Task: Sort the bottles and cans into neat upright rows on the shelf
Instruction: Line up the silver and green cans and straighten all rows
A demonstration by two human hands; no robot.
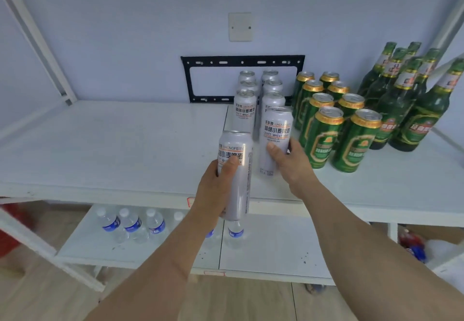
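Observation:
My left hand (216, 190) grips a tall silver can (237, 160) upright in the air in front of the white shelf (113, 145). My right hand (291, 162) is wrapped around a second silver can (276, 132) standing at the front of the right silver row. Behind them two rows of silver cans (247, 97) stand upright. Right of those stand two rows of green cans (326, 120), then a cluster of green glass bottles (406, 94) at the far right.
The left half of the shelf is bare. A lower shelf (276, 250) holds a row of water bottles (130, 225). A black metal bracket (185, 79) is fixed to the back wall. White frame posts slant at both sides.

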